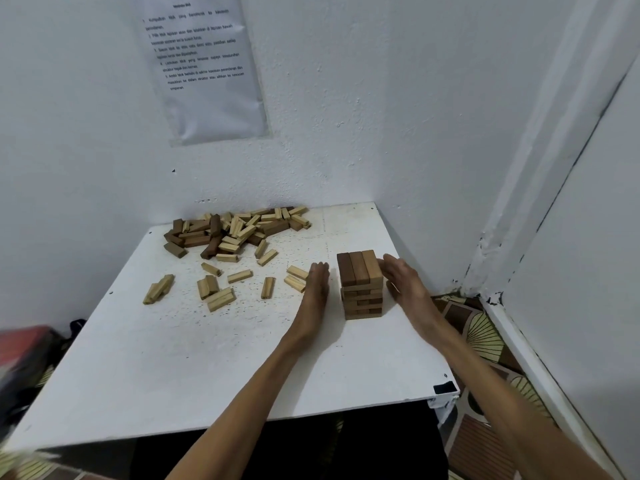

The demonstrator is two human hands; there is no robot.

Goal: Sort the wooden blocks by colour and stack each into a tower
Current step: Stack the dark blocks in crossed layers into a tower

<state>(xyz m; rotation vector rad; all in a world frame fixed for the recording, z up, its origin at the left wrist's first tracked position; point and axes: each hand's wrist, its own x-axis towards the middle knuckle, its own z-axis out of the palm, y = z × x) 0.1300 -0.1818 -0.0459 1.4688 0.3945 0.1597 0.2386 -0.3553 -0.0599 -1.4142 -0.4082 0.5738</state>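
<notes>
A tower of dark brown blocks [361, 284] stands on the right part of the white table [180, 368], several layers high with three blocks across its top. My left hand [317, 289] lies flat with straight fingers a short gap to the tower's left. My right hand [403, 280] is flat on the other side, fingertips at the tower's top right edge. Neither hand holds a block. A mixed heap of light and dark blocks [232, 230] lies at the table's back. Loose light blocks [216, 294] are scattered in the middle.
White walls close the table in at the back and right. A printed sheet [204, 64] hangs on the back wall. A patterned floor [485, 337] shows to the right, and a red and black object [31, 351] sits left of the table.
</notes>
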